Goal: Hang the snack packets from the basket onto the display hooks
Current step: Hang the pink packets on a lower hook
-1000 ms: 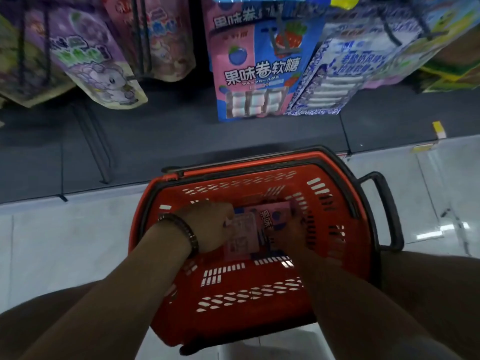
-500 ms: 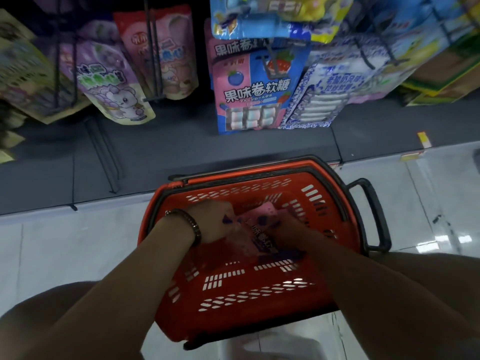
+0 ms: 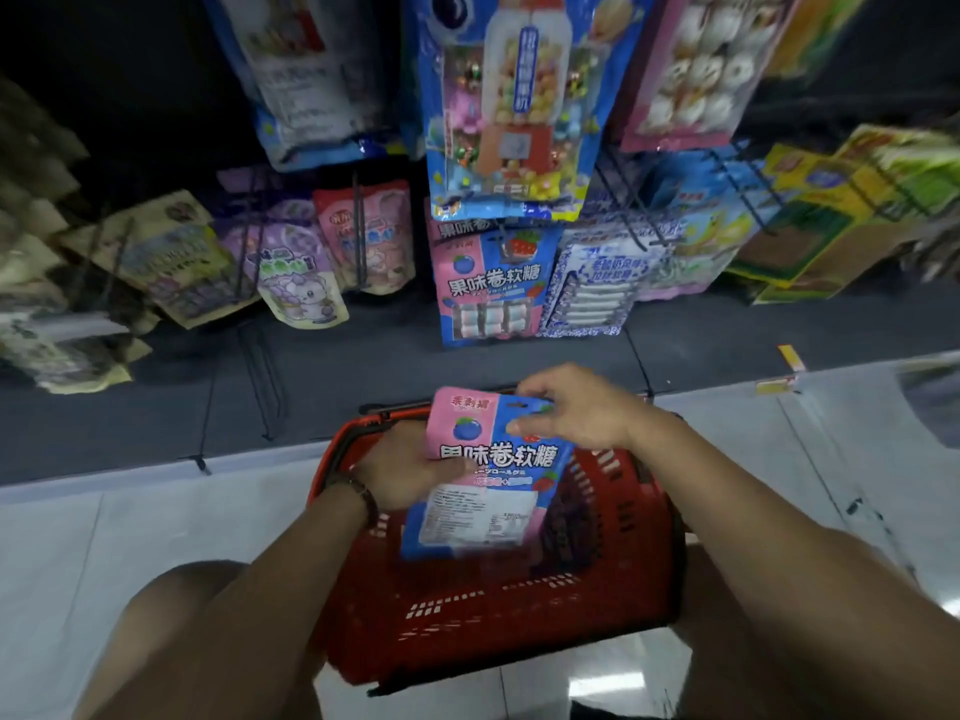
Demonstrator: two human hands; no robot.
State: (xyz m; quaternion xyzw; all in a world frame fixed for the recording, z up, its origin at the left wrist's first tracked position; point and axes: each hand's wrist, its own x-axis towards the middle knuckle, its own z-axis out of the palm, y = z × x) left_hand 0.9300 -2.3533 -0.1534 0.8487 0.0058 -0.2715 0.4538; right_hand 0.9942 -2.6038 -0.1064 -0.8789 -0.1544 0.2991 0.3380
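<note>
Centrally, the thumb and fingertips (image 3: 519, 426) of the right hand (image 3: 576, 413) are seen clamped on the upper right corner of a pink-and-blue snack packet (image 3: 493, 449). The fingers of the left hand (image 3: 405, 470) are curled round its left edge, with the thumb pressed on the printed face. A white back label (image 3: 478, 522) is shown just below, apparently on a second packet held in the same grasp; this cannot be confirmed. The packet is held clear above the red basket (image 3: 467, 615), which is set on the tiled floor (image 3: 130, 537). On a display hook (image 3: 503, 240) directly beyond, identical packets (image 3: 488, 288) are hung. The step is judged to be transfer from basket to hook. Next, the hanging hole, presumably near the top edge, must be aligned with the hook tip and slid on.
</note>
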